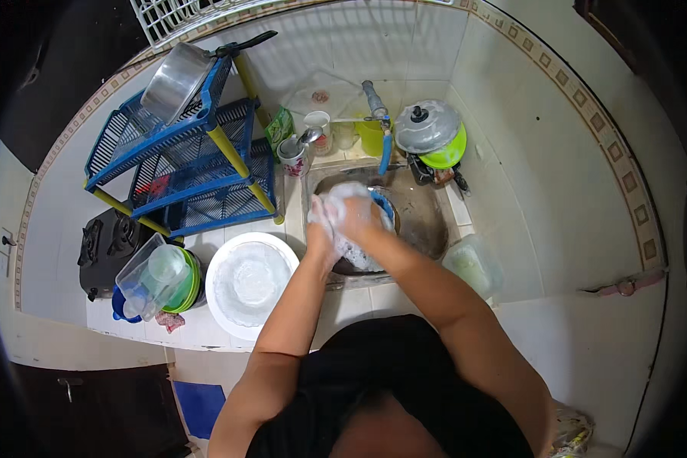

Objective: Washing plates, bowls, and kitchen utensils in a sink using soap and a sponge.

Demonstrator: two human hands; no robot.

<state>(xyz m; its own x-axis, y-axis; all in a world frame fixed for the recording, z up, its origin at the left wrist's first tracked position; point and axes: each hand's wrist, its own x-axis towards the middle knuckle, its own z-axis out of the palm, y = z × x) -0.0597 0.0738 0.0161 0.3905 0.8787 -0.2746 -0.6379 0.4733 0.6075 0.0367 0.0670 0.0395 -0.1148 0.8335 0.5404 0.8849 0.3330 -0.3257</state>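
Observation:
Both hands are pressed close together over the left part of the metal sink, covered in thick white suds. My left hand is closed against a foamy white mass. My right hand is closed on the same lathered bundle from the other side. What lies between the fingers is hidden by foam. Under the hands, more bubbles fill the sink's left side. A blue curved rim shows just beyond my right hand. Above the sink hangs the tap with a blue hose end.
A large white basin stands left of the sink, beside stacked green bowls and a black stove. A blue tiered rack rises behind. Mugs line the back; a lidded pot and a clear container sit right.

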